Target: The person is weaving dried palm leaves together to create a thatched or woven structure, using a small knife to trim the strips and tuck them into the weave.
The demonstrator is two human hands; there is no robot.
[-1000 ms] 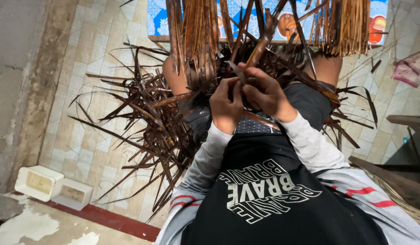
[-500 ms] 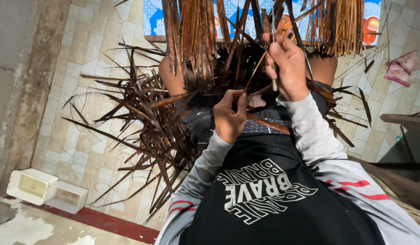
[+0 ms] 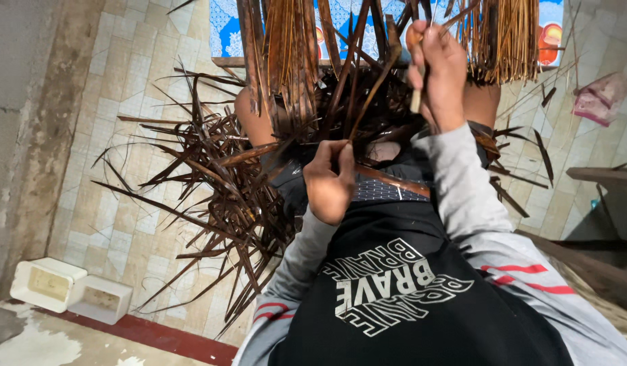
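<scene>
Left hand (image 3: 330, 179) pinches a brown leaf strip (image 3: 367, 102); right hand (image 3: 439, 74) grips a pale stick (image 3: 416, 102). Stripped leaves (image 3: 212, 196) heaped on floor (many done); bundles (image 3: 286, 54) remain.

— We see dark brown, dried palm-leaf strips (image 3: 212, 196) fanned over a floor of pale beige square tiles (image 3: 123, 135) with faint cream mottling.

— We agree, and the thin straw-coloured fibre bundle (image 3: 503, 41) hanging above is a lighter golden tan. Behind it we make out a bright blue cloth with white floral print (image 3: 222, 27) and orange-red patches.

— We note the black shirt with white lettering (image 3: 394, 298); its grey long sleeves (image 3: 462, 196) carry red stripes.

— At the lower left we see two white rectangular plastic boxes (image 3: 69, 291), beside a dark red painted floor edge (image 3: 157, 332).

— We also spot a pink crumpled bag (image 3: 601, 98) at the right.
</scene>
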